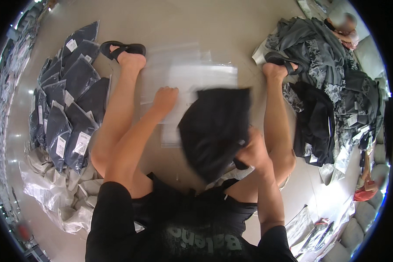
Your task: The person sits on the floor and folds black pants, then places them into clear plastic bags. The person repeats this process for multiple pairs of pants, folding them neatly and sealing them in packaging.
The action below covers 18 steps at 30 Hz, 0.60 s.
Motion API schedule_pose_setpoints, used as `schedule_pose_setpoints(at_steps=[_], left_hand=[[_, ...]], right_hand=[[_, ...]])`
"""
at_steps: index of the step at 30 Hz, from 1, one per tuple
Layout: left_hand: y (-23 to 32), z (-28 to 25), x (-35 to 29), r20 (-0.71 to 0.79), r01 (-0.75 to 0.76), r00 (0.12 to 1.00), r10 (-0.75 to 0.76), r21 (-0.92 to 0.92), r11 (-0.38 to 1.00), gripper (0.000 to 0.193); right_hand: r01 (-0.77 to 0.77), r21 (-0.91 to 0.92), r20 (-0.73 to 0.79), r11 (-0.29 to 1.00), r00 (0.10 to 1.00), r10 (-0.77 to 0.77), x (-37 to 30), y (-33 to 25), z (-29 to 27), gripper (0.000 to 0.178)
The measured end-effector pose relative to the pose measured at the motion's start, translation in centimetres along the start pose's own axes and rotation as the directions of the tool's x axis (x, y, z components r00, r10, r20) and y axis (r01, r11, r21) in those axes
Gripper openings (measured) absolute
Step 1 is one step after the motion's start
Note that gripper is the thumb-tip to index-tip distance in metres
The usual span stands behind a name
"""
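My right hand (254, 150) grips the right edge of a folded black garment (216, 131), held up between my knees and blurred by motion. Beneath and behind it, flat clear plastic bags (161, 78) lie overlapping on the floor. Over the left part of these bags is my left hand (166, 99), its fingers curled closed. Whatever it may pinch is hidden under the fingers. The garment covers some of the bags from view.
Bagged dark garments (81, 81) with white labels are piled at the left, beside a crumpled pale sack (61, 192). A heap of grey patterned and black clothes (312, 52) lies at the right. My sandalled feet flank the bags. Two people (347, 32) sit along the right edge.
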<state>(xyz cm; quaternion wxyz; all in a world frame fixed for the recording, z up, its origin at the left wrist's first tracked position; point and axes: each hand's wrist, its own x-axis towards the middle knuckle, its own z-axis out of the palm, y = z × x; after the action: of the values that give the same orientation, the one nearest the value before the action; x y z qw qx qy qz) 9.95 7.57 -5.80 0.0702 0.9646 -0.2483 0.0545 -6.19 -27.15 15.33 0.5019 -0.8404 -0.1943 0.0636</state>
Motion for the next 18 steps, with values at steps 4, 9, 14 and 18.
schedule_pose_setpoints(at_steps=[4, 9, 14, 18], left_hand=[[0.5, -7.3, 1.2, -0.25, -0.117, 0.968, 0.02, -0.381, 0.917, 0.011], [3.5, -14.0, -1.9, -0.016, -0.283, 0.953, 0.301, -0.396, 0.874, 0.008], [7.5, -19.9, -3.7, -0.014, -0.401, 0.886, 0.464, -0.528, 0.748, 0.027], [8.2, -20.4, -4.6, 0.017, -0.387, 0.882, 0.47, -0.541, 0.747, 0.034]], right_hand=[[0.492, -0.411, 0.241, 0.767, 0.871, -0.429, 1.9, -2.6, 1.5, 0.062], [0.521, -0.516, 0.432, 0.68, 0.844, -0.318, 3.2, -1.6, 0.9, 0.051], [0.497, -0.533, 0.486, 0.685, 0.842, -0.233, 3.2, -1.3, 1.5, 0.056], [0.454, -0.488, 0.541, 0.745, 0.827, -0.15, 2.4, -1.2, 2.4, 0.063]])
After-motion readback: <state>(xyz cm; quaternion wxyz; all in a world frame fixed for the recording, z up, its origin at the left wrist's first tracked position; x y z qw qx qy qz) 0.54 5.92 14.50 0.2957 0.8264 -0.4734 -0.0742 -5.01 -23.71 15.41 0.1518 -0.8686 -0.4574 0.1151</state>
